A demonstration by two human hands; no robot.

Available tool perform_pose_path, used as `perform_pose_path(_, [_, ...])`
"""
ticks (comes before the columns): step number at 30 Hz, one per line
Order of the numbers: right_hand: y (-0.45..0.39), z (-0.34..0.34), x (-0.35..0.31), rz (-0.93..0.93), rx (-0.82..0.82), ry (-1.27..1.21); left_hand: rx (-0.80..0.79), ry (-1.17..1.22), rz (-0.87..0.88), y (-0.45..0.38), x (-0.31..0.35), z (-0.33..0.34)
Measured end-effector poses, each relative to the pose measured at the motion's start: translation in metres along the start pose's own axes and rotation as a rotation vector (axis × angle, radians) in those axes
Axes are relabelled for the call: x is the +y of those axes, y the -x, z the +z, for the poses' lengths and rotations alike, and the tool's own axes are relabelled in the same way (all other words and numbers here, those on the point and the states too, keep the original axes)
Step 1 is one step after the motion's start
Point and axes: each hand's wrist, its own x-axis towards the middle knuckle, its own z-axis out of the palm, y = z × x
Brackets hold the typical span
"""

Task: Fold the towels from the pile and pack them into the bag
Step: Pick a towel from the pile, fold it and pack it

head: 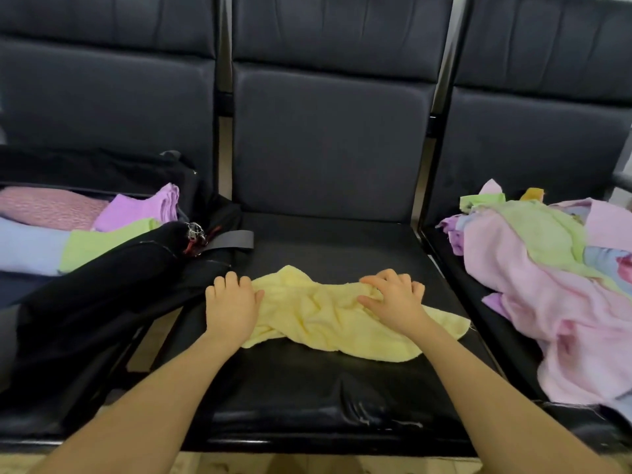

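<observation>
A rumpled, fluffy yellow towel (pixel 328 316) lies on the middle seat (pixel 307 388) of three black padded leather chairs. The left hand (pixel 232 304) grips its left edge with curled fingers; the right hand (pixel 393 302) bunches its right part. Left of the towel, an open black bag (pixel 113 268) holds four folded towels (pink, purple, blue, green); right, a soft pastel pile (pixel 554 285).

Count, head view: three black padded seats (pixel 328 159) in a row. One open black bag (pixel 113 278) on the left seat, holding four folded towels: one pink (pixel 48 206), one purple (pixel 143 206), one blue (pixel 27 244), one green (pixel 102 241). One yellow towel (pixel 321 316) on the middle seat. One mixed towel pile (pixel 554 285) on the right seat; number of pieces cannot be told. Two hands: left (pixel 232 302), right (pixel 393 299).
</observation>
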Motion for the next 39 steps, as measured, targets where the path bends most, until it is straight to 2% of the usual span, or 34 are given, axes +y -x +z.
perform_pose_path(4, [-0.007,0.006,0.002,0.034,-0.008,-0.016,0.077,0.086,0.043,-0.003,0.002,0.000])
perform_pose_path(11, [-0.006,-0.024,-0.003,-0.039,0.166,-0.684,0.223,0.573,-0.007,-0.015,0.024,-0.036])
perform_pose_path(14, [-0.002,-0.041,-0.010,-0.128,0.229,-0.767,0.231,0.661,0.029,-0.019,0.035,-0.053])
perform_pose_path(17, [0.009,-0.065,-0.020,-0.233,0.275,-0.835,0.190,0.671,0.147,-0.020,0.048,-0.071])
perform_pose_path(21, [0.026,-0.089,-0.028,-0.377,0.260,-0.812,-0.053,0.714,0.296,-0.004,0.073,-0.089])
perform_pose_path(24, [0.032,-0.094,-0.032,-0.418,0.249,-0.820,-0.062,0.794,0.376,0.005,0.089,-0.095])
perform_pose_path(28, [0.034,-0.095,-0.032,-0.393,0.262,-0.903,-0.108,0.933,0.335,0.005,0.095,-0.100])
perform_pose_path(34, [0.033,-0.077,-0.031,-0.259,0.406,-0.816,0.055,0.976,0.141,0.000,0.092,-0.104])
perform_pose_path(36, [0.032,-0.071,-0.033,-0.262,0.337,-0.742,0.123,0.916,0.117,-0.003,0.089,-0.104])
perform_pose_path(39, [0.031,-0.063,-0.039,-0.176,0.078,-0.553,0.186,0.880,0.101,-0.005,0.086,-0.103])
